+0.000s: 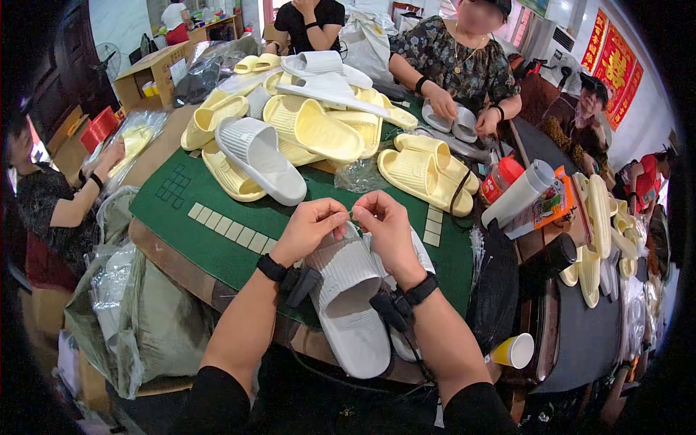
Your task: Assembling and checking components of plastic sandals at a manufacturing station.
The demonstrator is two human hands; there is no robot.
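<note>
The left hand (pixel 310 226) and right hand (pixel 386 221) met above a pair of white ridged slippers (pixel 348 304), fingers pinched narrow on something too small to make out at the strap. The slippers lay on the near edge of the green tabletop (pixel 217 210), their heels overhanging the rim toward the person. Bare green cloth lay open to the left of the hands. Ahead, a heap of yellow slippers (pixel 319 130) crowded the middle, and a paper cup (pixel 516 350) stood low at the right.
</note>
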